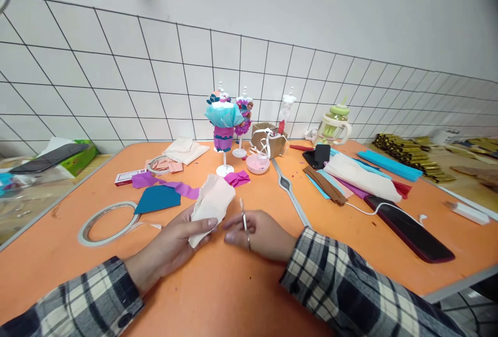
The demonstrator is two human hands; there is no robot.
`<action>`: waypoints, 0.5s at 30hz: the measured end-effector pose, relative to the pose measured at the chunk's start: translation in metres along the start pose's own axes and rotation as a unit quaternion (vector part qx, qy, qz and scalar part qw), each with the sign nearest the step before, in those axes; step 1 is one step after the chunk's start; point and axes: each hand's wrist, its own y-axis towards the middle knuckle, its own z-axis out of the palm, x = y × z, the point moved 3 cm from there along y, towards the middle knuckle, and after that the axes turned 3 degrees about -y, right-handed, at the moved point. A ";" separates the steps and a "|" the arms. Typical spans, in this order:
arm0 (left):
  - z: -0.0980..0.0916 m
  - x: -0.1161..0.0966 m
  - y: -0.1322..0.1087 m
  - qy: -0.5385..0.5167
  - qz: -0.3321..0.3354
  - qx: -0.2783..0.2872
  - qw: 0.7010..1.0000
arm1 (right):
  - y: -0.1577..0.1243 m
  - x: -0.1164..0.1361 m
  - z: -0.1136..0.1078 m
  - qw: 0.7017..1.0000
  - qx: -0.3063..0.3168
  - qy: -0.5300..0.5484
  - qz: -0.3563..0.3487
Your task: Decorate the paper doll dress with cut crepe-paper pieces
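Observation:
My left hand [182,238] pinches a cream-white piece of crepe paper [213,197] with torn-looking edges, thumb on top. Just right of it, my right hand [259,233] is curled around a slim silvery tool [244,217], whose kind I cannot make out. The right fingertips come near the paper's lower edge, apart from it. Behind the paper stands a small dress form [223,137] in a turquoise and purple paper dress. Magenta paper [237,178] lies at its base, and a blue paper piece [157,199] lies left of my left hand.
A tape roll [87,228] lies at the left. Farther back are a pink bowl [258,164], a brown box [270,145] with white ribbon, and another decorated form [244,119]. Paper strips [361,177], a dark phone [410,230] and a green-lidded jug [335,126] occupy the right.

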 end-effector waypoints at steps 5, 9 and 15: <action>0.010 0.000 -0.002 0.088 -0.024 0.095 0.991 | 0.008 -0.002 -0.023 0.994 -0.107 0.016 0.007; 0.012 0.001 -0.003 0.113 -0.021 0.108 0.988 | 0.010 -0.003 -0.019 0.998 -0.059 0.031 0.014; 0.005 0.003 -0.002 0.082 -0.001 0.050 0.995 | 0.011 -0.007 -0.023 0.993 -0.109 -0.052 0.006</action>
